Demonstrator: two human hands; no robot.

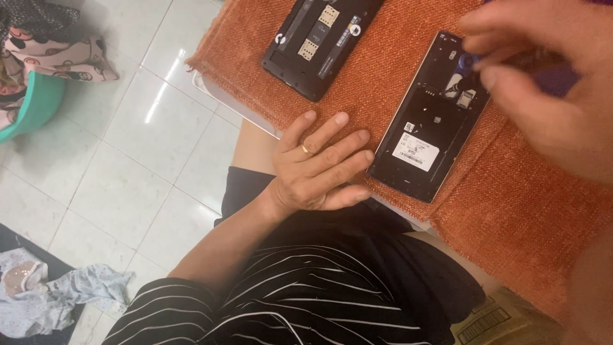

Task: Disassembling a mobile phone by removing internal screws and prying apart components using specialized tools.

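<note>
The orange woven cloth (511, 191) fills the upper right of the frame, draped over a pale board whose edge shows along its lower left border, and below it your black top with thin white stripes takes the bottom centre. Your right hand (549, 96), big and blurred at the upper right, hovers over the top end of the opened phone (429, 121), fingers curled together around something small and blue – what exactly, you cannot tell from the blur. Your left hand (322, 166) lies flat at the centre on the cloth's edge, fingers loose and spread, gripping nothing, its fingertips just beside the lower left side of that phone. The phone lies back-off, black with a white label sticker, right of centre. A second open phone (319, 41) sits at the top centre, well apart from both hands. A gold ring (306, 149) shows on your left hand
</note>
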